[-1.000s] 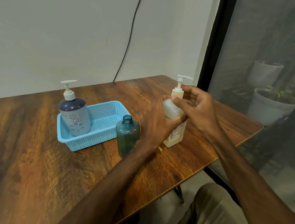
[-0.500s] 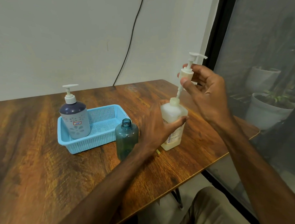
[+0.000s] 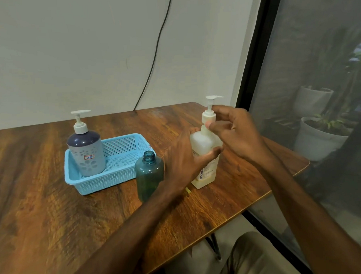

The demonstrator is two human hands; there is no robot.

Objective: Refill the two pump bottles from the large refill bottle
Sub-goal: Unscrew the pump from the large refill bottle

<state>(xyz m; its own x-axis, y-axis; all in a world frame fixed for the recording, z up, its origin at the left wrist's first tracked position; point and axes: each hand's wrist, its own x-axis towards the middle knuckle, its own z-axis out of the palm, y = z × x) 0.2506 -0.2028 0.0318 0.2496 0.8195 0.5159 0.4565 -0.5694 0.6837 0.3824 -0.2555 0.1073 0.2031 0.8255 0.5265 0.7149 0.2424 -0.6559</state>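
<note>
View: one wide-angle camera worn on the person's head.
Facing: forward and down, across the counter (image 3: 55, 225) toward the wall (image 3: 68, 59); window (image 3: 317, 68) at the right edge.
Nearness: close, within arm's reach; forearms (image 3: 137, 221) cross the bottom edge.

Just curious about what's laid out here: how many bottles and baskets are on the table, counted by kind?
Bottles: 3: grey pump bottle, capless teal bottle, cream bottle gripped by the left hand, its pump pinched by the right hand.
Baskets: 1: blue basket.
Total: 4.
</note>
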